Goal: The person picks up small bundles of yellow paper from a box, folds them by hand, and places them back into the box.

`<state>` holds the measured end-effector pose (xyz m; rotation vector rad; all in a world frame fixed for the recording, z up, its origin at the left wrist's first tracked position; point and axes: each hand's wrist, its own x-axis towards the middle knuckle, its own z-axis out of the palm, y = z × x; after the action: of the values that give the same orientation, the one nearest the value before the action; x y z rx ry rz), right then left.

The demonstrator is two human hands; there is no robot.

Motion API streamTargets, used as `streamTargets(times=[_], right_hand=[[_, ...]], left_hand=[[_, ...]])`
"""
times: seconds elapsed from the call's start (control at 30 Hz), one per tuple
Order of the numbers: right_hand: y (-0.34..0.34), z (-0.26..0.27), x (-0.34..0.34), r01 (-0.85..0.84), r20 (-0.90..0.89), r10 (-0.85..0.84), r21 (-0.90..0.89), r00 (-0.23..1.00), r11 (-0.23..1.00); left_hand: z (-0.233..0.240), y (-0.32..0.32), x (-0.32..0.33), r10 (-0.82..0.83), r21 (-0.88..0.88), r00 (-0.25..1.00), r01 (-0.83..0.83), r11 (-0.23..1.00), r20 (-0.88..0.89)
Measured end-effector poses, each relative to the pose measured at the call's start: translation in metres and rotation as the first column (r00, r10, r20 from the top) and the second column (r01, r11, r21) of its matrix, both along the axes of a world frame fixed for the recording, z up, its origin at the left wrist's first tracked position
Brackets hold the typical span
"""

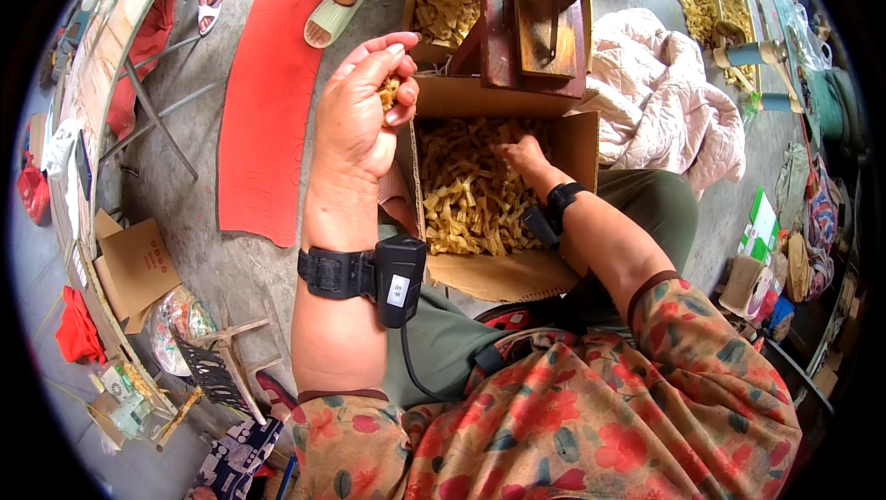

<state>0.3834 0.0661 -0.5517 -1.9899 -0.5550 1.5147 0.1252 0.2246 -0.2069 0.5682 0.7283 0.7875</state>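
My left hand [374, 95] is raised beside the near cardboard box, its fingers curled around a small bunch of yellowish strips [389, 93]. A cardboard box [502, 277] stands open between my knees. Many short yellow-brown knotted strips [477, 212] fill it; their material is not clear. My right hand [522, 155] reaches into the box, its fingertips down among the strips near the far right side. Whether those fingers pinch a piece is hidden. Beyond the box is a dark red wooden bench [498, 22], with a wooden block device [550, 25] bearing an upright metal blade on its end.
A second box [443, 5] of strips sits behind the bench's left side. At right lies a crumpled pale quilt [657, 98]. A red mat [270, 112] covers floor at left, where another person's slippered foot [339, 12] rests. A small folding chair [221, 354] stands lower left.
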Motion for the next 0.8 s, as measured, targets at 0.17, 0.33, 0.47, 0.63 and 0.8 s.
streamTargets(times=[0.17,0.33,0.47,0.63,0.8], right_hand=[[0.008,0.014,-0.072,-0.467,0.559,0.321,0.138,0.765,0.873],[-0.002,0.011,-0.121,-0.800,0.626,0.646,-0.057,0.437,0.597],[-0.005,-0.005,-0.118,-0.843,0.698,0.703,-0.292,0.136,0.452],[-0.002,-0.005,-0.080,-0.402,0.120,0.387,0.156,0.914,0.902],[0.000,0.008,-0.038,0.036,-0.453,-0.026,0.014,0.891,0.999]], left_hand=[[-0.013,0.005,-0.019,0.054,0.004,0.998,-0.054,0.999,-0.033],[-0.008,0.005,-0.006,0.022,0.000,0.999,-0.023,1.000,-0.027],[-0.008,0.008,-0.008,0.021,0.023,0.999,-0.020,1.000,-0.034],[-0.006,0.010,-0.011,0.036,-0.004,0.999,-0.036,0.999,-0.006],[-0.011,0.013,-0.009,0.029,0.014,1.000,-0.029,0.999,-0.012]])
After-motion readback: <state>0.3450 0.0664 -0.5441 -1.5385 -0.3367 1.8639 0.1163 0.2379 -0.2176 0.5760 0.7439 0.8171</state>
